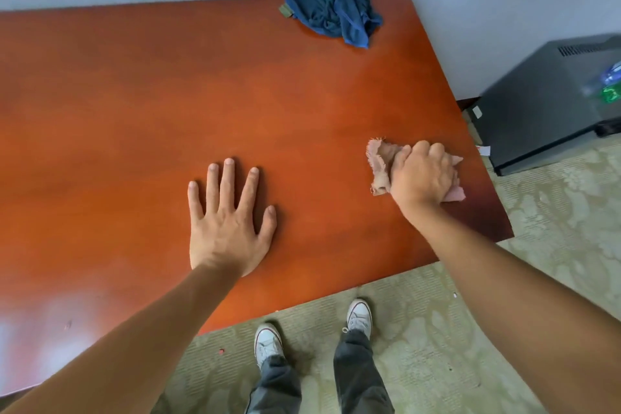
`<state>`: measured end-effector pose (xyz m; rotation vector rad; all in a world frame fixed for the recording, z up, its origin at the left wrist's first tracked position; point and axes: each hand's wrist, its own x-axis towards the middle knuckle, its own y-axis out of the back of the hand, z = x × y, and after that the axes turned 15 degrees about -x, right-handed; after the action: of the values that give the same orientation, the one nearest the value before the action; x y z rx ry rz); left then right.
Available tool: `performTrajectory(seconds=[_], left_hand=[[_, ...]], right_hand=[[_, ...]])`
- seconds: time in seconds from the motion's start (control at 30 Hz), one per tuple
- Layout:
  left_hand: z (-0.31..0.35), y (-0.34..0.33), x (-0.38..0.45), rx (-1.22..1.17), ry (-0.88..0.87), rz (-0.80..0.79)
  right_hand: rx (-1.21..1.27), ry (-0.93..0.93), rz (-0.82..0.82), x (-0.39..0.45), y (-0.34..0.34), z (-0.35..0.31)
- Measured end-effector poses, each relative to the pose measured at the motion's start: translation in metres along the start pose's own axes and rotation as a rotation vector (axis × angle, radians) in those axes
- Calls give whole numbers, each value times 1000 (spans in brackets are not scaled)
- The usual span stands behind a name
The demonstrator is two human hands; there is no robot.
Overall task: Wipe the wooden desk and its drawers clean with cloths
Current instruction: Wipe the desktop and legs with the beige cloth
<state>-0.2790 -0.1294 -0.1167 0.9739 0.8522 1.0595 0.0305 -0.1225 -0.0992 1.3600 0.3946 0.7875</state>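
The reddish-brown wooden desk [134, 104] fills most of the view. My left hand [228, 222] lies flat on the desktop near its front edge, fingers spread and straight. My right hand [421, 175] grips a crumpled pink cloth [381, 161] and presses it onto the desk close to the right edge. A crumpled blue cloth [336, 12] lies at the far right corner of the desk, away from both hands. No drawers are visible from this angle.
A dark grey cabinet [537, 111] stands on the floor right of the desk, with a blurred plastic bottle [610, 81] on it. My feet in white sneakers [359, 316] stand on patterned green carpet at the desk's front edge. A pale wall runs behind.
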Motion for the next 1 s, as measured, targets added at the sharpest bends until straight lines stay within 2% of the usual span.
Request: performTrajectory(seconds=[0.03, 0.07, 0.1, 0.2, 0.23, 0.27, 0.33, 0.4, 0.47, 0.53, 0.6, 0.63, 0.73, 0.77, 0.8, 0.83, 0.9, 0.93, 0.97, 1.0], left_hand=[[0, 0, 0, 0, 0, -1], [0, 0, 0, 3, -3, 5], [0, 2, 2, 1, -12, 18], [-5, 16, 27, -11, -70, 56], [-7, 19, 39, -7, -79, 53], [-10, 20, 50, 1, -75, 38], [-15, 15, 67, 33, -60, 6], [-17, 8, 71, 78, -63, -14], [-16, 7, 71, 85, -62, -21], [-16, 11, 70, 59, -64, -17], [-16, 14, 71, 34, -64, -11], [-16, 15, 71, 20, -62, -11], [-17, 17, 70, -9, -72, -14], [-17, 17, 71, -18, -68, -14], [-17, 18, 71, -26, -61, -13], [-17, 18, 71, -32, -54, -11], [-16, 18, 72, -32, -51, -6], [-16, 18, 72, -33, -54, -9], [-16, 18, 72, -37, -58, -12], [-16, 18, 71, -41, -59, -13]], right_hand=[[-26, -14, -24, -11, 9, -15], [-20, 64, 7, -31, 16, -31], [22, 235, 60, -59, 22, -47], [76, 1050, 56, -140, 40, -61], [118, 1186, 75, -131, 37, -59], [142, 1152, 120, -110, 30, -59], [74, 740, 185, -49, 15, -64], [-18, 335, 107, 18, 4, -62], [-38, 188, 0, 64, 5, -59], [-59, 174, 35, 64, 13, -77], [-16, 287, 83, 25, 27, -106], [40, 432, 89, -2, 38, -118], [125, 1074, 107, -75, 55, -114], [126, 1224, 138, -72, 64, -111], [45, 1241, 195, -56, 58, -112], [-71, 1104, 217, -22, 21, -114], [-144, 655, 175, 64, -103, -111], [-168, 516, 96, 110, -142, -104], [-49, 453, 33, 154, -159, -101], [43, 312, 42, 162, -144, -115]])
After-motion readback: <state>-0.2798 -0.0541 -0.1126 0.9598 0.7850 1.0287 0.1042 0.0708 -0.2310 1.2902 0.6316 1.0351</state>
